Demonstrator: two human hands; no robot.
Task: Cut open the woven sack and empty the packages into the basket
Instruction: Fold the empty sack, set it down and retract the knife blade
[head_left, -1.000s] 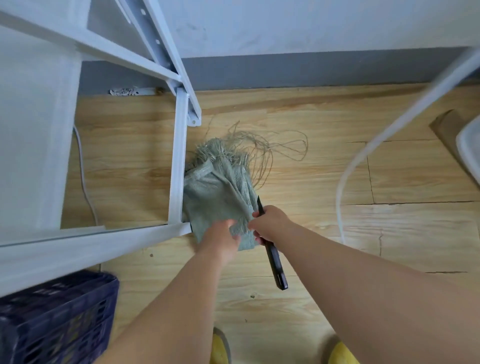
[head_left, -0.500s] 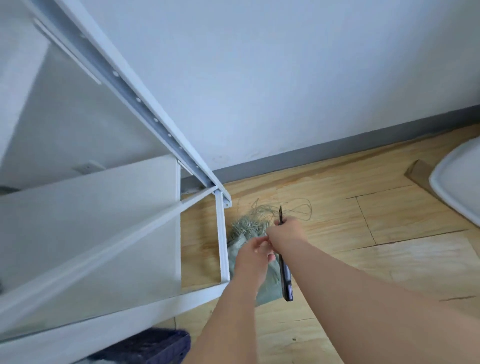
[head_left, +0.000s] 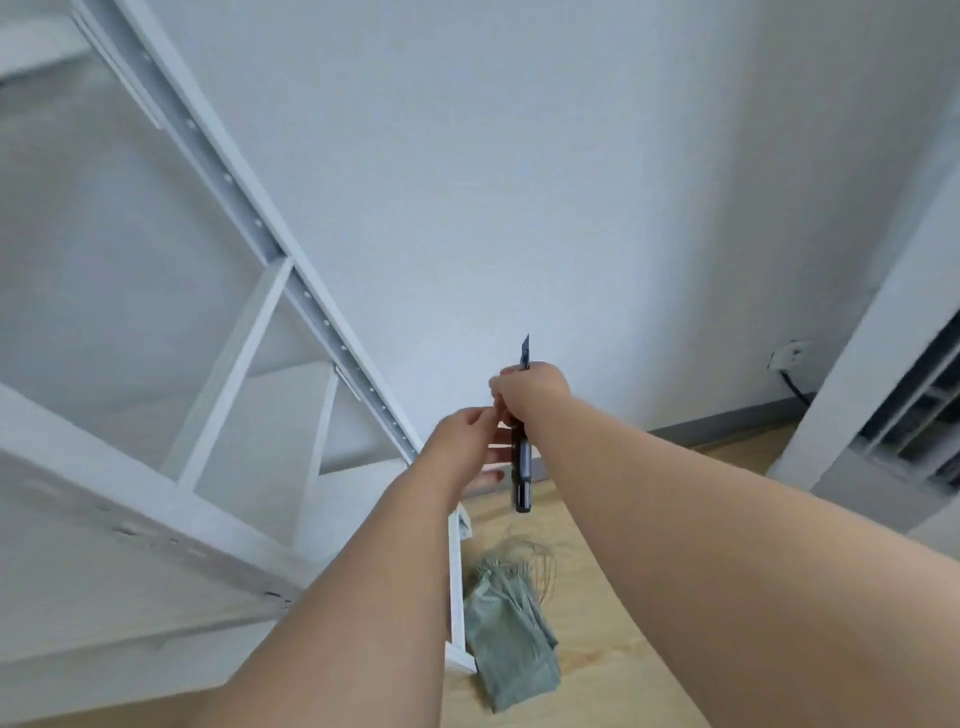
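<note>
Green woven sack (head_left: 511, 642) is left flat on the floor; the utility knife (head_left: 521, 452) is gripped blade-up by the right hand (head_left: 530, 392); the left hand (head_left: 467, 441), fingers loosely spread and empty, could be nicked beside it.

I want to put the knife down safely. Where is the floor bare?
Bare floor lies right of the sack, out to the right arm. Left of the sack is crowded: the rack leg touches it, and loose threads fringe its far end. The right hand holds the knife.
</note>
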